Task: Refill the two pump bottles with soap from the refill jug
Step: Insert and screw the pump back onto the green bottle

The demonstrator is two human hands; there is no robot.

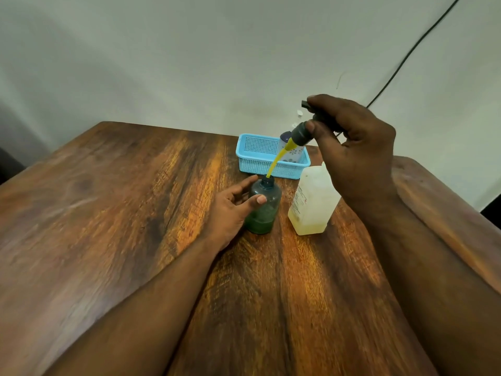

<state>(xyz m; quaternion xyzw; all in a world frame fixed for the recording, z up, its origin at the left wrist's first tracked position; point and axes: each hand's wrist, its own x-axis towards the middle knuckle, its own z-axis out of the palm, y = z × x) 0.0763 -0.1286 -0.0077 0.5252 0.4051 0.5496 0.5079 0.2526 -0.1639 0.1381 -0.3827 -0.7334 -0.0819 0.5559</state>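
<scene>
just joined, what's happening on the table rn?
A person is working on a dark pump bottle standing on the wooden table. The left hand steadies the bottle, which holds a little green liquid at the bottom. The right hand holds the pump head lifted above it, its yellow tube reaching down to the bottle's open neck. The refill jug stands just to the right, nearly empty. A second bottle sits in the blue basket behind.

Jug [311, 202] right of bottle [264, 207], basket [254, 153] behind.
</scene>
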